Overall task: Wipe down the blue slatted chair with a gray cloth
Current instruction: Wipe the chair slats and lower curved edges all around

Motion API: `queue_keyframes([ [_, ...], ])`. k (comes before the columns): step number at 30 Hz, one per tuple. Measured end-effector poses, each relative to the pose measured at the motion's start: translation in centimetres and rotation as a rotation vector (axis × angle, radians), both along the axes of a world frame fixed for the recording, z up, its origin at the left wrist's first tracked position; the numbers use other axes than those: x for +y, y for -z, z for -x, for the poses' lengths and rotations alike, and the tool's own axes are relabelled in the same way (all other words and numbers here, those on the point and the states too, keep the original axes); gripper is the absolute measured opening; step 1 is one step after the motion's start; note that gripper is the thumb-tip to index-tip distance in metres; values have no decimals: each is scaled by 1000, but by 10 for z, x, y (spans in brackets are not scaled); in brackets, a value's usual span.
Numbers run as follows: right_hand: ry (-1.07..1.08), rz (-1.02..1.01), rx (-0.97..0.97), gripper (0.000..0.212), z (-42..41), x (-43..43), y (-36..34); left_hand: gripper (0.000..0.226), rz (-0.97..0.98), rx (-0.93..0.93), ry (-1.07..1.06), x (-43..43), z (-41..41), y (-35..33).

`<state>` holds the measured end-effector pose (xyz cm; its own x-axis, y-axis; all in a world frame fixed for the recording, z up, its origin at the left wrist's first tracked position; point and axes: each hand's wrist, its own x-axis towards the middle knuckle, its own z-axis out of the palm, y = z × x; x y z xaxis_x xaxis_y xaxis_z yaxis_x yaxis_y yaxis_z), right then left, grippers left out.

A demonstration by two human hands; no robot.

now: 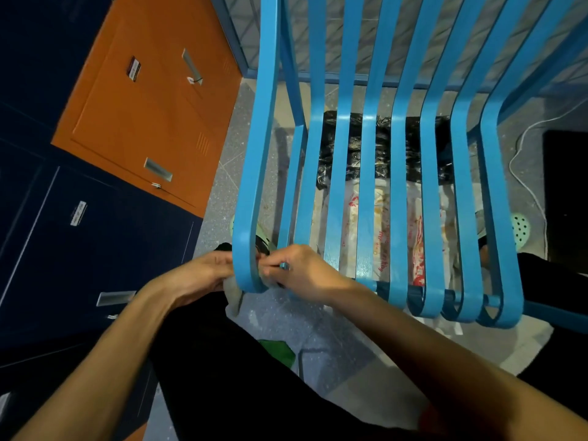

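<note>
Blue slatted chair, gray cloth, bags beneath, locker beside

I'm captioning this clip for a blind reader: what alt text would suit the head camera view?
The left hand and right hand hold a gray cloth against the curled front end of the leftmost slat of a blue slatted chair. Plastic bags lie beneath the seat, and an orange locker stands at left.

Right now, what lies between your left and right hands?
Head view: the curled front end of the leftmost blue slat, gray cloth looped under it. The left hand and right hand each seem to hold an end.
</note>
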<state>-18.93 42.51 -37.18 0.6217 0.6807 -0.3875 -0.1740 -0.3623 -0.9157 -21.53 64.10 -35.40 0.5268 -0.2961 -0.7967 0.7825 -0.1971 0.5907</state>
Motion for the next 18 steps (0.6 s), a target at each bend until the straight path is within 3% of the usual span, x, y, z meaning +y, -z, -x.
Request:
queue_keyframes([
  [3, -111, 100, -183, 22, -18, -8, 7, 36, -157, -9, 62, -3, -9, 23],
  [6, -60, 303, -362, 33, -42, -17, 21, 6, -392, -86, 145, -7, -22, 51],
  [8, -34, 423, -461, 37, -62, -26, 33, 29, -455, -78, 209, -9, -29, 73],
  [10, -37, 488, -517, 40, -79, -34, 46, 14, -560, -128, 285, -17, -32, 84],
  [11, -30, 501, -542, 41, -88, -38, 52, 17, -611, -171, 301, -19, -32, 95],
  [13, -2, 521, -584, 43, -106, -44, 60, 42, -706, -196, 335, -25, -38, 116],
  [16, 14, 566, -610, 48, -133, -51, 68, 15, -717, -148, 470, -43, -62, 127],
  [18, 17, 559, -603, 49, -149, -55, 73, 14, -729, -239, 433, -53, -82, 126],
])
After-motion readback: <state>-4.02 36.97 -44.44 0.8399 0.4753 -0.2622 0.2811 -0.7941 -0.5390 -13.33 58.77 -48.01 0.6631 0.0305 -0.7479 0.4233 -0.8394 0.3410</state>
